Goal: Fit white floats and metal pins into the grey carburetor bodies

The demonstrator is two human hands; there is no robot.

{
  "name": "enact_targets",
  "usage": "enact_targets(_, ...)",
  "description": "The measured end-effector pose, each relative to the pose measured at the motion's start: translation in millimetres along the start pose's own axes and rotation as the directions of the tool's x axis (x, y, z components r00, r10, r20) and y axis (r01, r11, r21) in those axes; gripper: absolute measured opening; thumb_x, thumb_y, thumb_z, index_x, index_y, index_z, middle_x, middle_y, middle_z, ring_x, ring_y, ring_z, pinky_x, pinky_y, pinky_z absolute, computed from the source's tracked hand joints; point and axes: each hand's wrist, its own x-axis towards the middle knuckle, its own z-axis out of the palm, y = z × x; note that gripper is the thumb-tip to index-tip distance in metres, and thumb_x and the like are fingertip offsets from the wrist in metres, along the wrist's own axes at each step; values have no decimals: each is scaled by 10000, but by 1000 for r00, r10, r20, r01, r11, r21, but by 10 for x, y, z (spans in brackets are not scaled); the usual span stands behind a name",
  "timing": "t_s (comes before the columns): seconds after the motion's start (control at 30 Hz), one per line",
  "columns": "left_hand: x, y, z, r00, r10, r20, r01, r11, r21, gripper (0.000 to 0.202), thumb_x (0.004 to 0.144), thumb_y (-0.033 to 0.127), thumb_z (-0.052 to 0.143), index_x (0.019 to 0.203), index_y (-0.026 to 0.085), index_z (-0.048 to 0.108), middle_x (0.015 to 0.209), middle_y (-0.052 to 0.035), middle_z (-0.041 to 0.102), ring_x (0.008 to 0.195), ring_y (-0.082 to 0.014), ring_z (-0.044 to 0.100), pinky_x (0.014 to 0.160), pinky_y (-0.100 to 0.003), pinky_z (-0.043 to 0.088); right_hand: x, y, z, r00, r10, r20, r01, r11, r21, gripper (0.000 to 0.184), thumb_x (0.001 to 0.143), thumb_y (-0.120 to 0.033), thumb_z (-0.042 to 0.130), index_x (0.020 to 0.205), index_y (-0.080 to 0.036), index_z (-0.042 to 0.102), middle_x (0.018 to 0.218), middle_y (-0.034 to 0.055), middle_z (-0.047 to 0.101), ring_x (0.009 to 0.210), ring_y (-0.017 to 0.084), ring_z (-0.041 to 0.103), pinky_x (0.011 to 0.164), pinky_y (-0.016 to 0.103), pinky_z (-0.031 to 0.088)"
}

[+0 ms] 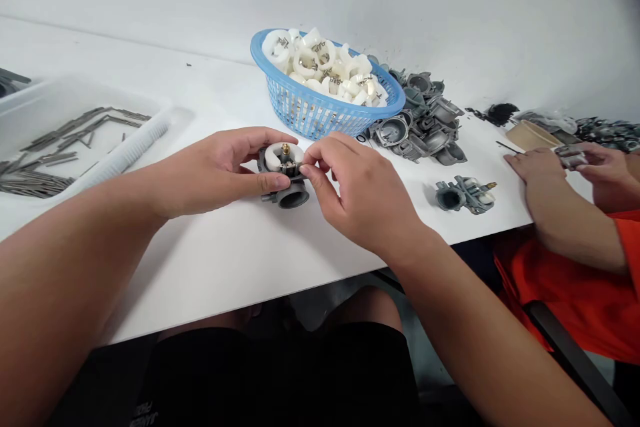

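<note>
The left hand is clenched around a grey die-cast carburetor body, which sits just above the worktop with its round throat facing the person. A white plastic float is seated on top of the body, and a small brass needle stands upright at its centre. The right hand comes in from 3 o'clock, its fingertips pinched at the float's metal hinge; whatever lies between them is too small to tell. At 12 o'clock from the hands, a blue plastic mesh basket is heaped with more white floats, with small metal pieces fitted to them. At 9 o'clock, a translucent plastic tray holds a scatter of thin metal pins and a ribbed white plastic strip. Another container with dark parts in it sits at the worktop's far left corner. At 2 o'clock, loose carburetor bodies lie in a pile touching the basket, and at 3 o'clock one assembled carburetor lies on its side. Farther right, a co-worker in an orange sleeve holds a small metal part with both hands, beside a piece of cardboard.
</note>
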Motion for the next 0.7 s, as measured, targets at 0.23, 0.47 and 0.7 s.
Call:
enact_targets(0.23, -1, -54, -13, 999, 40, -3, -40, 999, -15, 490, 881, 419, 743, 1359, 361, 649, 1149, -39, 752, 1003, -240, 727, 792, -348, 605, 42, 18, -62, 986, -160, -35, 143, 944, -296, 240, 1035, -245, 482, 932, -216, 696, 834, 19, 674, 678, 150, 518, 619, 333, 284)
enact_targets(0.47, 10, -66, 8, 997, 70, -13, -70, 997, 14, 423, 874, 434, 725, 1287, 351, 681, 1121, -41, 752, 974, -251, 722, 765, -372, 585, 24, -5, 51, 966, -241, -90, 184, 892, -414, 338, 1029, -129, 392, 867, -215, 676, 832, 47, 688, 728, 187, 542, 641, 358, 319)
enact_targets(0.7, 36, -17, 125, 991, 62, -116, -46, 989, 138, 461, 859, 495, 709, 1282, 318, 674, 1184, -47, 736, 950, -249, 706, 794, -392, 580, -58, 239, 244, 951, -213, -224, 114, 915, -387, 265, 1048, -215, 428, 1034, -250, 690, 916, 55, 734, 822, 223, 614, 776, 388, 369)
